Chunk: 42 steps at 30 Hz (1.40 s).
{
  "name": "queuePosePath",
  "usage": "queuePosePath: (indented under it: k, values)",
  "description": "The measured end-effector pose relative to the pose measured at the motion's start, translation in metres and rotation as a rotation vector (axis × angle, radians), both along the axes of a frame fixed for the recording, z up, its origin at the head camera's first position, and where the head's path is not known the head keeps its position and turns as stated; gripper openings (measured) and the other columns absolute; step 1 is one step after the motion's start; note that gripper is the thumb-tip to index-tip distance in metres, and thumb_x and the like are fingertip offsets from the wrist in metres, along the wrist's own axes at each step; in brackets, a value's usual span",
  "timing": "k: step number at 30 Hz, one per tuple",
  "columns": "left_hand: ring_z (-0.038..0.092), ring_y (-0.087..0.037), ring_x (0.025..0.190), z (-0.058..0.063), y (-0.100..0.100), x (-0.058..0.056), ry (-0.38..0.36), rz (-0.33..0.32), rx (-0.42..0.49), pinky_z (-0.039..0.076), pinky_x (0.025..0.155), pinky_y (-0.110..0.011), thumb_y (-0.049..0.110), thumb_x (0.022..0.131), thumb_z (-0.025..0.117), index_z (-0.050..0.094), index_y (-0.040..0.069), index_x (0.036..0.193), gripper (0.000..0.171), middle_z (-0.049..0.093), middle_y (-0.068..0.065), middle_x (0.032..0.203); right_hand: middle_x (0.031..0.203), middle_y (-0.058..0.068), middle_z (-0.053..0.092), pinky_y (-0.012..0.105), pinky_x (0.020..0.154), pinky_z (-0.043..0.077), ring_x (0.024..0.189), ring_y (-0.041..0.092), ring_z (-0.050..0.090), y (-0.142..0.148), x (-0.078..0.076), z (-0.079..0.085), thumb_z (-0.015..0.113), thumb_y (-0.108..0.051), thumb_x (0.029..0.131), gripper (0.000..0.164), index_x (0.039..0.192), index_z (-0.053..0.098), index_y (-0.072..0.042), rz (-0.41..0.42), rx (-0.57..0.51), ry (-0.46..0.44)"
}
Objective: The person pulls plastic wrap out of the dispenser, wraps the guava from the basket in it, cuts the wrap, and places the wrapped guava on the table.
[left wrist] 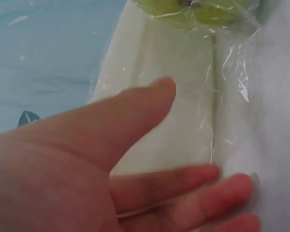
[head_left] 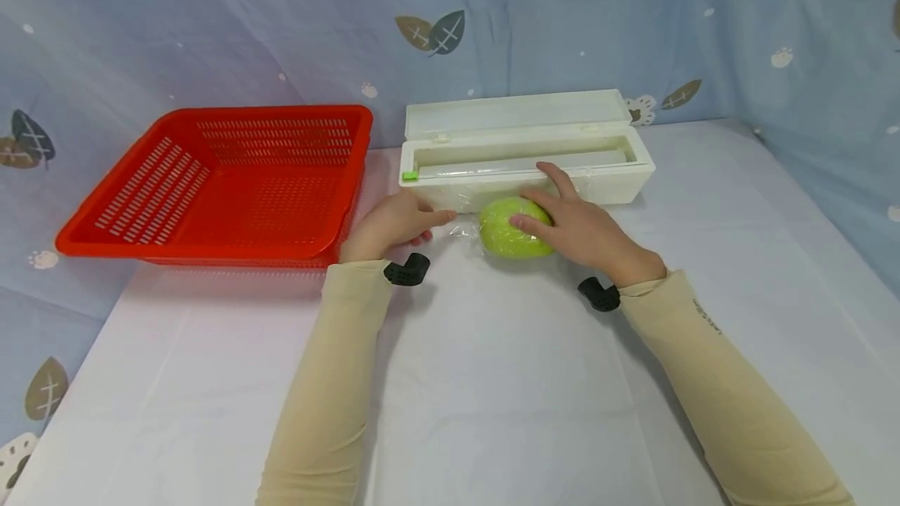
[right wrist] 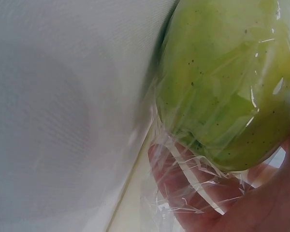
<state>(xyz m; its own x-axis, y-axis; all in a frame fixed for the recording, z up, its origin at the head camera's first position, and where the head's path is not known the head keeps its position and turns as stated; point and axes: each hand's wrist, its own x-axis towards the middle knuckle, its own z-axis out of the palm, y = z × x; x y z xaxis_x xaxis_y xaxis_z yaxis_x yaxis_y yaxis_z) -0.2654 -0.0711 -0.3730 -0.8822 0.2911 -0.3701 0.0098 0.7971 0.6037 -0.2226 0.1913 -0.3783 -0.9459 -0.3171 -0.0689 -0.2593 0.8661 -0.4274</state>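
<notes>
A yellow-green melon (head_left: 508, 236), wrapped in clear cling film (left wrist: 239, 72), rests on the table in front of the white film box (head_left: 612, 186). My right hand (head_left: 587, 229) holds it from the right, thumb on its upper side and fingers round the back. Wrinkled film bunches over those fingers in the right wrist view. Left of the melon is my left hand (head_left: 401, 221), its thumb and fingers apart with nothing between them. Loose film spreads from the melon toward that hand, close by its fingertips. The box lid (head_left: 520, 114) stands raised, and a white roll (head_left: 485, 168) lies inside.
At the left, a red plastic basket (head_left: 326, 244) with slotted sides stands beside my left hand. A small green piece (head_left: 410, 176) sits on the box's front left rim. Behind everything hangs a blue patterned cloth (head_left: 534, 30); white cloth (head_left: 506, 381) covers the table.
</notes>
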Motion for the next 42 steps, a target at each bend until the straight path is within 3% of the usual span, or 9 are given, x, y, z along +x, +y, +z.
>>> queuePosePath:
  k: [5, 10, 14, 18, 24, 29, 35, 38, 42]
  values:
    - [0.049, -0.019, 0.062, -0.003, 0.004, -0.004, 0.050, -0.060, 0.031, 0.038, 0.056, -0.029, 0.032, 0.086, 0.058, 0.064, 0.010, 0.087, 0.023, 0.058, -0.012, 0.075, 0.147, -0.006, -0.003, 0.038, 0.070, 0.043, 0.075, 0.021, 0.058, 0.001, 0.000, 0.000, 0.031, -0.070, 0.080, 0.074, 0.136, 0.038, -0.023, 0.000, 0.002, 0.001]
    - [0.050, -0.020, 0.062, -0.003, 0.004, -0.004, 0.039, -0.029, -0.021, 0.039, 0.059, -0.030, 0.032, 0.088, 0.055, 0.064, 0.008, 0.084, 0.025, 0.059, -0.010, 0.073, 0.147, -0.006, -0.003, 0.038, 0.070, 0.043, 0.072, 0.020, 0.058, 0.000, -0.001, -0.002, 0.031, -0.071, 0.080, 0.074, 0.135, 0.038, -0.022, 0.004, 0.004, 0.002]
    - [0.055, -0.024, 0.067, -0.011, 0.001, -0.008, -0.049, -0.029, 0.129, 0.044, 0.063, -0.032, 0.035, 0.086, 0.056, 0.064, 0.008, 0.091, 0.028, 0.062, -0.011, 0.076, 0.147, -0.006, -0.003, 0.036, 0.067, 0.043, 0.068, 0.019, 0.058, 0.000, -0.001, -0.002, 0.031, -0.071, 0.080, 0.074, 0.136, 0.038, -0.022, 0.005, 0.007, 0.008]
    - [0.055, -0.023, 0.068, -0.022, -0.001, -0.015, -0.118, -0.074, 0.303, 0.047, 0.063, -0.030, 0.029, 0.087, 0.058, 0.063, 0.007, 0.099, 0.026, 0.060, -0.011, 0.076, 0.147, -0.006, -0.004, 0.036, 0.066, 0.043, 0.067, 0.019, 0.058, 0.000, -0.001, -0.001, 0.031, -0.071, 0.080, 0.074, 0.135, 0.038, -0.022, 0.004, 0.006, 0.007]
    - [0.043, -0.020, 0.054, -0.025, -0.002, -0.016, -0.054, -0.127, 0.245, 0.037, 0.052, -0.027, 0.026, 0.086, 0.059, 0.061, 0.004, 0.084, 0.022, 0.049, -0.011, 0.063, 0.147, -0.005, -0.002, 0.036, 0.066, 0.043, 0.068, 0.020, 0.058, -0.001, -0.002, 0.000, 0.031, -0.070, 0.080, 0.073, 0.135, 0.039, -0.021, 0.003, 0.010, 0.009]
    - [0.049, -0.022, 0.061, -0.021, 0.000, -0.014, -0.032, -0.156, 0.232, 0.042, 0.058, -0.028, 0.018, 0.088, 0.055, 0.061, 0.004, 0.087, 0.016, 0.054, -0.012, 0.071, 0.147, -0.004, -0.002, 0.038, 0.068, 0.043, 0.071, 0.021, 0.058, 0.000, -0.001, -0.001, 0.031, -0.070, 0.080, 0.073, 0.135, 0.039, -0.022, 0.001, 0.007, 0.007]
    - [0.058, -0.029, 0.078, -0.010, 0.004, -0.009, -0.144, -0.109, 0.369, 0.049, 0.069, -0.036, 0.016, 0.090, 0.043, 0.054, -0.002, 0.092, 0.021, 0.061, -0.015, 0.090, 0.147, -0.005, -0.002, 0.037, 0.069, 0.043, 0.071, 0.020, 0.058, 0.001, -0.001, -0.001, 0.032, -0.070, 0.080, 0.073, 0.135, 0.038, -0.023, 0.011, 0.005, 0.007]
    - [0.060, -0.030, 0.082, -0.005, 0.004, -0.007, -0.180, -0.127, 0.434, 0.050, 0.071, -0.038, 0.017, 0.091, 0.041, 0.051, 0.000, 0.092, 0.020, 0.062, -0.014, 0.093, 0.147, -0.005, -0.002, 0.037, 0.068, 0.043, 0.071, 0.020, 0.058, 0.001, -0.001, -0.001, 0.032, -0.071, 0.080, 0.073, 0.135, 0.039, -0.023, 0.011, 0.011, 0.011]
    - [0.060, -0.029, 0.087, 0.002, 0.003, -0.006, -0.169, -0.183, 0.473, 0.048, 0.075, -0.037, 0.019, 0.092, 0.042, 0.050, 0.003, 0.092, 0.019, 0.062, -0.012, 0.092, 0.147, -0.005, -0.001, 0.038, 0.067, 0.043, 0.072, 0.021, 0.058, 0.001, -0.001, -0.001, 0.032, -0.071, 0.080, 0.073, 0.134, 0.039, -0.023, 0.008, 0.014, 0.016]
